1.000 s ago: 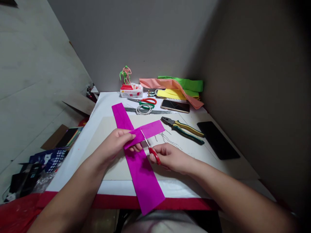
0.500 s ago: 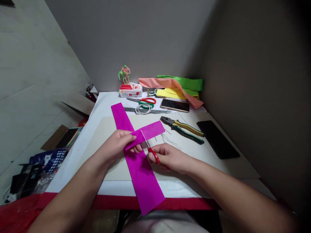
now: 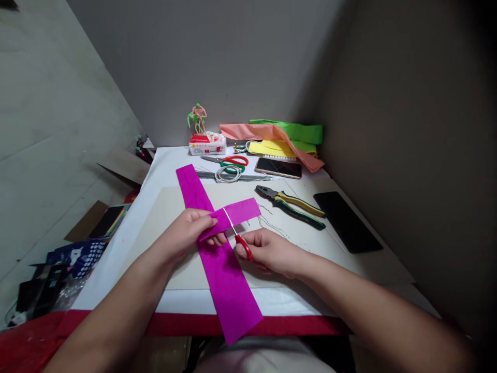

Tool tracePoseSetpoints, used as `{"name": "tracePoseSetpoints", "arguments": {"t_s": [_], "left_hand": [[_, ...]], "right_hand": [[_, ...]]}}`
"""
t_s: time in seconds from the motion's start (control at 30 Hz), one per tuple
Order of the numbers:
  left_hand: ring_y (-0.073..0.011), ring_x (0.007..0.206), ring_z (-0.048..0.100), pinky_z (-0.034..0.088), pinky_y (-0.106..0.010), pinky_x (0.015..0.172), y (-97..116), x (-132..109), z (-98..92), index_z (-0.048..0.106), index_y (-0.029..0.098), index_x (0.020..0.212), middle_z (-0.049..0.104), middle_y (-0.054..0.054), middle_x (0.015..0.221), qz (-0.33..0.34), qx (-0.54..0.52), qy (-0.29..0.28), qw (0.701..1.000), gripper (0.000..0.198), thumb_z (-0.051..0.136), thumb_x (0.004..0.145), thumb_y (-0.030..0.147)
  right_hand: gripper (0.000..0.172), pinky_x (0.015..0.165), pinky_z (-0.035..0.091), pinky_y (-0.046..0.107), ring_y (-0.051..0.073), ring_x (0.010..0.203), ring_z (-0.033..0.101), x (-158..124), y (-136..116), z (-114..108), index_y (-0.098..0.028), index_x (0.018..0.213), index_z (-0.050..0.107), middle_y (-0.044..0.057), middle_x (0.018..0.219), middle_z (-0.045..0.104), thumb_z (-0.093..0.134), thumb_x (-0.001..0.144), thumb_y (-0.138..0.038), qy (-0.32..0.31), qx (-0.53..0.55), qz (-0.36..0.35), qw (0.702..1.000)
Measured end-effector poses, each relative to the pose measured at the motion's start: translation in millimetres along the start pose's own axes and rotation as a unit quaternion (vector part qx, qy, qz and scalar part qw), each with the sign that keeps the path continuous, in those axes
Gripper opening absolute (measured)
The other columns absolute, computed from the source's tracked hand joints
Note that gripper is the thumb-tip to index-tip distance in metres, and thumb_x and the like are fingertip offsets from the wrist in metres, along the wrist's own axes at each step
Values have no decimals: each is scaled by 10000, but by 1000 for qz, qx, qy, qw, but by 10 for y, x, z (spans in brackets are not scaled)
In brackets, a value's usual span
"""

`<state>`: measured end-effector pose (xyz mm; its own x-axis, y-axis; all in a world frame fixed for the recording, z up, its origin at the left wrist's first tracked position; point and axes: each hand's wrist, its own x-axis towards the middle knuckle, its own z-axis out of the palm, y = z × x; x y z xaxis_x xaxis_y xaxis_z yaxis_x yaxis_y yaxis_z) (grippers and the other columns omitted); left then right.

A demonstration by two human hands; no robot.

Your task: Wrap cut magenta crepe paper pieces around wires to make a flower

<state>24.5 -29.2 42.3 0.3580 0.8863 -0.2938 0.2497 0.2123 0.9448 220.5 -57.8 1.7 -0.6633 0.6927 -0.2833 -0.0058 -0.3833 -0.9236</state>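
A long magenta crepe paper strip lies across the board and hangs over the table's near edge. My left hand pinches a shorter magenta strip that crosses above the long one. My right hand is closed round small red-handled scissors, whose blades reach across the short strip.
Green-and-yellow pliers, a black slab, a phone, larger scissors, a coiled white cable, thin wires, a small box with a figure and folded coloured paper lie behind. Clutter sits on the floor at left.
The scissor blades have advanced a little farther across the short strip. Both hands stay almost where they were.
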Motion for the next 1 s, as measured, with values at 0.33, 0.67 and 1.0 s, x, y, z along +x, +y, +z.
{"name": "tracePoseSetpoints", "arguments": {"t_s": [0.33,0.67,1.0], "left_hand": [[-181,543,655,474,-262,556,-43,25,9,729,80,655,728,-131,629,-14,-6,-28,999,296,540,783,268],[-184,552,659,493,-272,573,-71,62,-31,736,69,656,734,-154,650,-36,-2,-34,999,314,545,773,289],[-167,547,654,515,-264,587,-110,125,-75,744,58,689,741,-160,674,-70,12,-64,995,320,564,784,304]], "right_hand": [[447,335,150,189,28,324,250,-11,34,-32,-181,631,431,-111,395,346,628,833,-527,-33,29,-9,999],[444,310,157,184,39,302,260,-7,-4,-25,-186,624,446,-110,371,358,650,797,-541,-26,52,26,998],[440,291,182,166,31,286,282,34,85,-84,-155,689,534,-112,376,381,635,800,-569,-11,38,72,997]]}}
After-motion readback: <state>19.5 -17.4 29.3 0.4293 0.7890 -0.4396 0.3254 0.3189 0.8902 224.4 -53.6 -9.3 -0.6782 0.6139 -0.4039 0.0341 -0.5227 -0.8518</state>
